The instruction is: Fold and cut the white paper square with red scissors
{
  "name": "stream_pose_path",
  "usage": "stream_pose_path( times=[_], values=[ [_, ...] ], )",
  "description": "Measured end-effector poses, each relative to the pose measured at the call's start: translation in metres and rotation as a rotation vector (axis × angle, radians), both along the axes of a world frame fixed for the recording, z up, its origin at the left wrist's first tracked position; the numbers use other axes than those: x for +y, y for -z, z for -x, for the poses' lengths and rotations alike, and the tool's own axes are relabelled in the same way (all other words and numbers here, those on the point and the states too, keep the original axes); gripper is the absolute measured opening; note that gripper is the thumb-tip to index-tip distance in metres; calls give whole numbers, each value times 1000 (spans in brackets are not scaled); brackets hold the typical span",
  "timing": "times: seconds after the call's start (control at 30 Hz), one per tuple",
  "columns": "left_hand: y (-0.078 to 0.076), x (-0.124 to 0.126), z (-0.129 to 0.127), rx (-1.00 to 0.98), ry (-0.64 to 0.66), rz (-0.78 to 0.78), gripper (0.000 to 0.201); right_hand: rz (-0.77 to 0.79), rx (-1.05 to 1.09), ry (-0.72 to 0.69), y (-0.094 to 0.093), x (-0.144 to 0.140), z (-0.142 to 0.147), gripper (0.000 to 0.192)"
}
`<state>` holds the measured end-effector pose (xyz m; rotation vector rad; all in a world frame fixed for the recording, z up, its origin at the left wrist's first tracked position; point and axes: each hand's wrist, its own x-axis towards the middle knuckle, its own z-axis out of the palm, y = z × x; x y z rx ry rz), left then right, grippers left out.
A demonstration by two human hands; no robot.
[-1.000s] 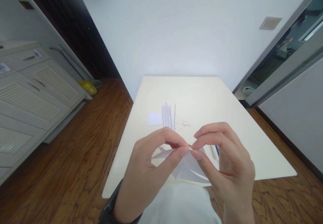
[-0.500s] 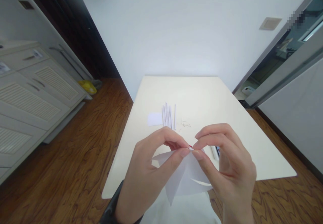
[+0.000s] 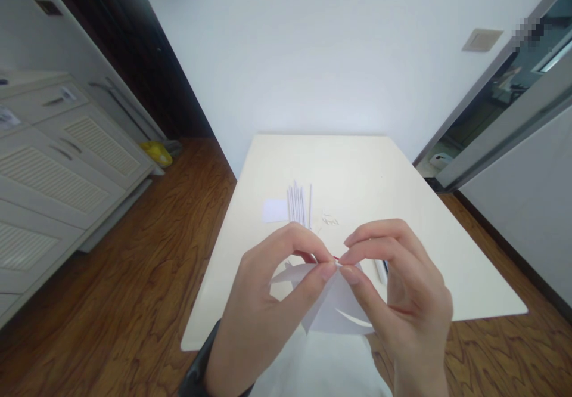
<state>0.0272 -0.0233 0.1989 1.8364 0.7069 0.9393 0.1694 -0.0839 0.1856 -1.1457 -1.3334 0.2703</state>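
Between my two hands hangs a sheet of thin white paper [image 3: 330, 310], with a curved slit low on its right part. My left hand [image 3: 277, 301] pinches its upper edge between thumb and forefinger. Right beside that pinch, my right hand [image 3: 397, 290] closes thumb and fingertips on the same edge. A small bit of red shows at the fingertips; what it is I cannot make out. Beyond my hands, several thin white paper sticks [image 3: 297, 203] lie side by side on the table, one [image 3: 310, 206] a little apart from the others.
A square of white paper [image 3: 274, 210] lies left of the sticks on the white table [image 3: 339, 158]. Small pale scraps [image 3: 329, 220] are to their right. A partly hidden white and dark object [image 3: 381, 270] sits behind my right hand. A wall [image 3: 313, 51] borders the table's far edge.
The hanging lower part of the paper has lifted slightly and its left corner has folded up. Both hands keep their pinch in nearly the same place.
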Motion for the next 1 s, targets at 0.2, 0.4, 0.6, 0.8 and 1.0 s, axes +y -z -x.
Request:
stream_pose_path(
  times=[0.2, 0.4, 0.6, 0.8, 1.0],
  values=[
    [-2, 1, 0, 39, -72, -118, 12, 2, -1, 14, 0, 1, -2, 13],
    [-5, -1, -1, 80, -98, -160, 12, 13, -13, 2, 1, 2, -4, 14],
    [-5, -4, 0, 88, -81, -153, 13, 8, -30, -18, 0, 1, -4, 15],
    [-3, -4, -1, 43, -73, -144, 14, 33, -21, -17, -1, 0, -3, 13],
    [-1, -1, 0, 46, -67, -145, 14, 13, 2, -2, -1, 2, -2, 12]
  ],
)
